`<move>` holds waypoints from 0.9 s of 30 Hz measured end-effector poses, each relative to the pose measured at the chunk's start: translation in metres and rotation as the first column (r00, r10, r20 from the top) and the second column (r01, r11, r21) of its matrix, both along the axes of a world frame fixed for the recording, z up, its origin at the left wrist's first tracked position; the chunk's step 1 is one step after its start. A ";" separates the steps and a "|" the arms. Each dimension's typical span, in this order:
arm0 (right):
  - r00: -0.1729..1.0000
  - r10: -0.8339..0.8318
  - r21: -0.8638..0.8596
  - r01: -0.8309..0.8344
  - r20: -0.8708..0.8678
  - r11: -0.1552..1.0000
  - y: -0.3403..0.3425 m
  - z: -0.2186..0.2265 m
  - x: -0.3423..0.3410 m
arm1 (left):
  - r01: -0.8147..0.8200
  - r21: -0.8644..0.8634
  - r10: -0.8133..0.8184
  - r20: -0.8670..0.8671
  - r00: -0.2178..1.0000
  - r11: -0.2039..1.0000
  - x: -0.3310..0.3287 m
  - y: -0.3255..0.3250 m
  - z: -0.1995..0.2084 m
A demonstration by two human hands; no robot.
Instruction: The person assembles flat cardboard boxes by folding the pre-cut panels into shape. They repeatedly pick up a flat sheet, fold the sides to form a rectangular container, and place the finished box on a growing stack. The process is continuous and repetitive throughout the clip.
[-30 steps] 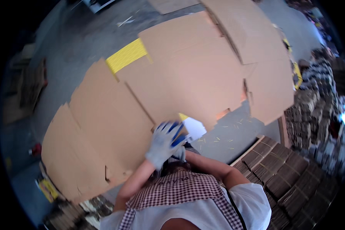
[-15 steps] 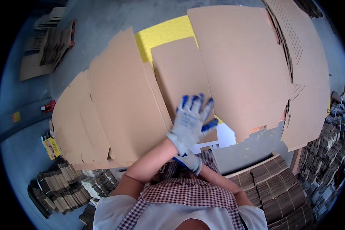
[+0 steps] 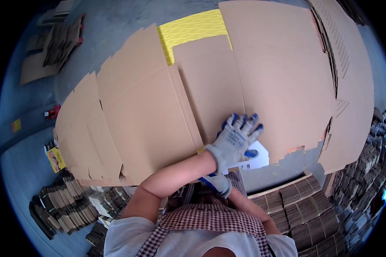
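My left hand, in a pale glove with blue fingertips, is open with its fingers spread. It rests over the near end of a narrow brown cardboard sheet, close to the edge of a larger cardboard sheet on the right. A white sheet shows partly beneath and beside its thumb. Under the left wrist, close to the apron, is my gloved right hand; its fingers are mostly hidden, so any grip is out of sight. Another large cardboard sheet lies on the left.
A bright yellow patterned surface shows beyond the narrow sheet. More slotted cardboard lies at the far right. Tied cardboard bundles stand at lower right, with stacked pieces at lower left. Other stacks sit on the floor at upper left.
My left hand has slid to the right and slightly nearer, fingers still spread. The yellow patch by its thumb no longer shows. My right hand has shifted slightly right, and the view has shifted a little.
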State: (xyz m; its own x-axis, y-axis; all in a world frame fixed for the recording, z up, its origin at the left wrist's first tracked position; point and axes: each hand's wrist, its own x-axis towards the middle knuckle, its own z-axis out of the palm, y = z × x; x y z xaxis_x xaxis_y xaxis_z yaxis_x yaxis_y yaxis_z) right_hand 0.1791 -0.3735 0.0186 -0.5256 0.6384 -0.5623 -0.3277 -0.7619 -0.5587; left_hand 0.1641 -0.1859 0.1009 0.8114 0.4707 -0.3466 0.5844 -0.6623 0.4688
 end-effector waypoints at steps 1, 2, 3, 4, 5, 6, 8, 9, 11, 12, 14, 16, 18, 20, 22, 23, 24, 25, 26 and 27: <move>0.996 -0.068 -0.004 0.067 -0.061 0.998 0.006 0.006 0.002 | -0.030 -0.030 0.034 0.173 0.984 0.999 -0.009 0.003 0.010; 0.984 -0.134 -0.014 0.133 -0.120 0.991 0.011 0.016 0.004 | -0.087 0.063 0.071 0.217 0.973 0.994 -0.019 0.012 0.020; 0.965 -0.197 -0.027 0.195 -0.173 0.980 0.016 0.025 0.007 | -0.150 0.153 0.105 0.269 0.957 0.977 -0.031 0.023 0.033; 0.986 -0.096 -0.149 0.075 -0.139 0.986 0.015 0.028 0.010 | -0.263 0.196 0.202 0.282 0.938 0.945 -0.046 0.036 0.043; 0.982 -0.096 -0.177 0.067 -0.161 0.982 0.021 0.035 0.010 | -0.357 0.234 0.279 0.309 0.909 0.904 -0.059 0.052 0.045; 0.979 -0.100 -0.208 0.063 -0.175 0.976 0.028 0.043 0.011 | -0.441 0.283 0.334 0.355 0.873 0.852 -0.071 0.066 0.039; 0.983 -0.057 -0.211 0.019 -0.175 0.977 0.029 0.039 0.007 | -0.485 0.332 0.407 0.279 0.870 0.809 -0.096 0.086 0.027; 0.983 -0.050 -0.217 0.010 -0.177 0.976 0.032 0.040 0.003 | -0.485 0.361 0.414 0.260 0.872 0.796 -0.105 0.090 0.020; 0.986 -0.027 -0.133 0.005 -0.164 0.991 0.032 0.033 -0.005 | -0.481 0.418 0.427 0.222 0.877 0.771 -0.120 0.098 0.008; 0.990 -0.004 -0.132 -0.014 -0.138 0.991 0.037 0.034 -0.009 | -0.472 0.422 0.418 0.219 0.882 0.774 -0.126 0.099 0.002; 0.988 -0.004 -0.167 -0.022 -0.154 0.986 0.034 0.025 -0.010 | -0.473 0.456 0.408 0.239 0.881 0.753 -0.133 0.100 -0.009; 0.985 -0.104 -0.257 0.066 -0.137 0.964 0.041 0.031 -0.013 | -0.464 0.466 0.400 0.235 0.886 0.754 -0.138 0.100 -0.016; 0.988 -0.100 -0.248 0.067 -0.121 0.966 0.044 0.030 -0.012 | -0.478 0.465 0.416 0.237 0.878 0.745 -0.142 0.104 -0.021; 0.983 -0.130 -0.259 0.092 -0.131 0.961 0.038 0.024 -0.013 | -0.492 0.452 0.432 0.235 0.871 0.744 -0.147 0.107 -0.028; 0.982 -0.100 -0.289 0.050 -0.160 0.956 0.038 0.020 -0.016 | -0.500 0.446 0.446 0.229 0.866 0.742 -0.150 0.112 -0.031; 0.981 -0.086 -0.303 0.030 -0.175 0.952 0.037 0.019 -0.017 | -0.503 0.443 0.451 0.226 0.863 0.742 -0.152 0.114 -0.032; 0.976 -0.110 -0.304 0.049 -0.187 0.952 0.036 0.017 -0.018 | -0.506 0.437 0.458 0.218 0.862 0.743 -0.154 0.115 -0.033; 0.971 -0.135 -0.304 0.069 -0.200 0.950 0.034 0.016 -0.020 | -0.506 0.437 0.461 0.213 0.862 0.744 -0.156 0.116 -0.033; 0.964 -0.160 -0.305 0.090 -0.212 0.948 0.032 0.014 -0.021 | -0.505 0.436 0.462 0.209 0.862 0.745 -0.158 0.117 -0.034; 0.967 -0.153 -0.302 0.087 -0.201 0.949 0.030 0.012 -0.022 | -0.506 0.436 0.465 0.204 0.861 0.744 -0.160 0.118 -0.035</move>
